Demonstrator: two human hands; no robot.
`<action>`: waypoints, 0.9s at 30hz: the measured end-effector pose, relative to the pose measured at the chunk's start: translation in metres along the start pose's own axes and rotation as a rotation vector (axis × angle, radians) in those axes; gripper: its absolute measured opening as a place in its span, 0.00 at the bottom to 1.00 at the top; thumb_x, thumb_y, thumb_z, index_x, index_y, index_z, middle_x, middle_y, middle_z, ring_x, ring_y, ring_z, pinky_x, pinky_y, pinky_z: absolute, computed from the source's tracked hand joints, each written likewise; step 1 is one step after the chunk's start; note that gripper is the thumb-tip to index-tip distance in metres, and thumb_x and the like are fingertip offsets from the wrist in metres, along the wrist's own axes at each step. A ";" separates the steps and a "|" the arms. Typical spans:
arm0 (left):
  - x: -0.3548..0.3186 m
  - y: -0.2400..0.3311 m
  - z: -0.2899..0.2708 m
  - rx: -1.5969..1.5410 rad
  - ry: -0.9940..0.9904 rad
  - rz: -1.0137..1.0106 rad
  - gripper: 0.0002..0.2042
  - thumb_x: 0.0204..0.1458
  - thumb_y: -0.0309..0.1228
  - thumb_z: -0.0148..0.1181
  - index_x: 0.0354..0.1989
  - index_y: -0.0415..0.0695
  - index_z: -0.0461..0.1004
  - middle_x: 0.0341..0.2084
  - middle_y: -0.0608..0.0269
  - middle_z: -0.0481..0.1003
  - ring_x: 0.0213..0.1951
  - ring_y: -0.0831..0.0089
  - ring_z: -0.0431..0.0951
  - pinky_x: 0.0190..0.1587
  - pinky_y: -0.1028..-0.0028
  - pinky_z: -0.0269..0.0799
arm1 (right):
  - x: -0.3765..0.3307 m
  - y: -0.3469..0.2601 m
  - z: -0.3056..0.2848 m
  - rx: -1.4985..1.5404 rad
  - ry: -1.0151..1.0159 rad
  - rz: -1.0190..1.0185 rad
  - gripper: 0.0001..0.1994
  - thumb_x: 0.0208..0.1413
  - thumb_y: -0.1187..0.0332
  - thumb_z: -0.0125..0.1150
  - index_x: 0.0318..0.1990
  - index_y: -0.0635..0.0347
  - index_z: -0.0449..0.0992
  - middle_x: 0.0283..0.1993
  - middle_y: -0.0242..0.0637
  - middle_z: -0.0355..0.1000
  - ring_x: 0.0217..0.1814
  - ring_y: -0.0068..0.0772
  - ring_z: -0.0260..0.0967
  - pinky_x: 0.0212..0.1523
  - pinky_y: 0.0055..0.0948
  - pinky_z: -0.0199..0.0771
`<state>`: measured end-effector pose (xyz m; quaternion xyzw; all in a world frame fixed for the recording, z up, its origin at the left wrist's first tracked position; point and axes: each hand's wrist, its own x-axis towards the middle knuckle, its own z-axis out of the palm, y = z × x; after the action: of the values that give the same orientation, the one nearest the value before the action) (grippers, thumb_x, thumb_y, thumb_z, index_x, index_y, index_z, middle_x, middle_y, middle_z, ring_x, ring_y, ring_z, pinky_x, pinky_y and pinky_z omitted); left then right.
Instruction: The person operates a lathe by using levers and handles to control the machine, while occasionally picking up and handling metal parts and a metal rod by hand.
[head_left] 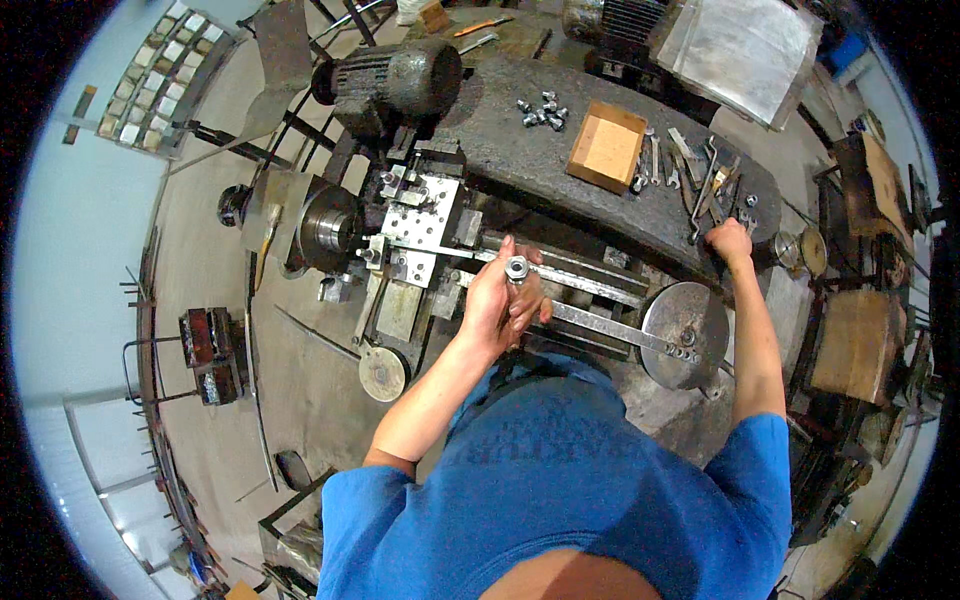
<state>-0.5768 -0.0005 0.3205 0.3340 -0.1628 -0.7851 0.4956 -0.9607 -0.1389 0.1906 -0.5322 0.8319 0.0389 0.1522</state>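
Note:
My left hand (500, 305) is over the middle of the machine, closed around a shiny hex-shaped metal fitting (516, 268) with a round hole in its end. The fitting shows between thumb and fingers; the rest of it is hidden. My right hand (730, 243) is stretched to the right end of the dark bench, its fingers curled down among hand tools. What those fingers grip is too small to make out. Several wrenches (672, 165) and a pair of long-handled pliers (707, 180) lie beside it. Beneath my left hand runs a long metal bar (590, 318).
Left of centre stand the drilled steel plate (408, 228) and the chuck (330, 228). An electric motor (400, 80) sits behind them. The bench carries an open cardboard box (607, 145) and a pile of metal fittings (544, 110). A round disc (685, 335) is at the bar's right end.

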 end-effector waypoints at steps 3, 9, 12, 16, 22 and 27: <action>0.002 0.004 -0.003 -0.036 -0.068 -0.019 0.19 0.58 0.45 0.31 0.31 0.45 0.65 0.02 0.71 0.51 0.04 0.78 0.48 0.17 0.75 0.55 | 0.016 0.009 0.012 0.084 0.057 -0.025 0.21 0.35 0.59 0.57 0.36 0.67 0.72 0.38 0.56 0.69 0.44 0.49 0.68 0.45 0.39 0.67; 0.009 0.016 -0.003 -0.044 -0.173 -0.047 0.18 0.58 0.44 0.32 0.31 0.46 0.66 0.05 0.72 0.53 0.07 0.79 0.50 0.19 0.77 0.55 | 0.045 0.079 0.049 0.572 0.327 -0.278 0.10 0.42 0.65 0.52 0.23 0.63 0.73 0.20 0.35 0.66 0.22 0.32 0.63 0.26 0.30 0.62; 0.010 0.020 -0.005 -0.031 -0.173 -0.059 0.17 0.58 0.44 0.34 0.32 0.45 0.66 0.08 0.70 0.56 0.11 0.78 0.54 0.23 0.75 0.57 | 0.004 0.058 0.023 0.760 0.463 -0.202 0.08 0.43 0.73 0.48 0.26 0.64 0.75 0.19 0.30 0.66 0.21 0.22 0.60 0.23 0.22 0.59; 0.013 0.022 -0.013 -0.066 -0.192 -0.078 0.15 0.57 0.43 0.37 0.34 0.45 0.66 0.12 0.68 0.58 0.16 0.77 0.58 0.26 0.75 0.57 | -0.119 0.002 -0.039 1.507 0.201 -0.165 0.16 0.39 0.80 0.44 0.36 0.67 0.74 0.28 0.33 0.71 0.29 0.22 0.65 0.29 0.21 0.65; 0.015 0.028 -0.020 -0.072 -0.193 -0.095 0.14 0.56 0.42 0.41 0.36 0.45 0.66 0.16 0.65 0.61 0.18 0.75 0.57 0.26 0.75 0.56 | -0.259 -0.076 -0.089 0.793 0.177 -0.732 0.21 0.28 0.75 0.52 0.38 0.62 0.73 0.28 0.38 0.68 0.26 0.27 0.63 0.26 0.23 0.64; 0.012 0.039 -0.017 -0.082 -0.170 -0.058 0.14 0.55 0.42 0.43 0.36 0.44 0.67 0.17 0.62 0.62 0.20 0.75 0.58 0.25 0.74 0.56 | -0.297 -0.103 -0.129 0.684 -0.362 -0.976 0.27 0.24 0.65 0.58 0.42 0.55 0.67 0.46 0.45 0.63 0.33 0.43 0.67 0.31 0.32 0.68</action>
<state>-0.5431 -0.0278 0.3268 0.2500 -0.1625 -0.8306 0.4703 -0.7807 0.0467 0.4109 -0.7571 0.4190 -0.2144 0.4530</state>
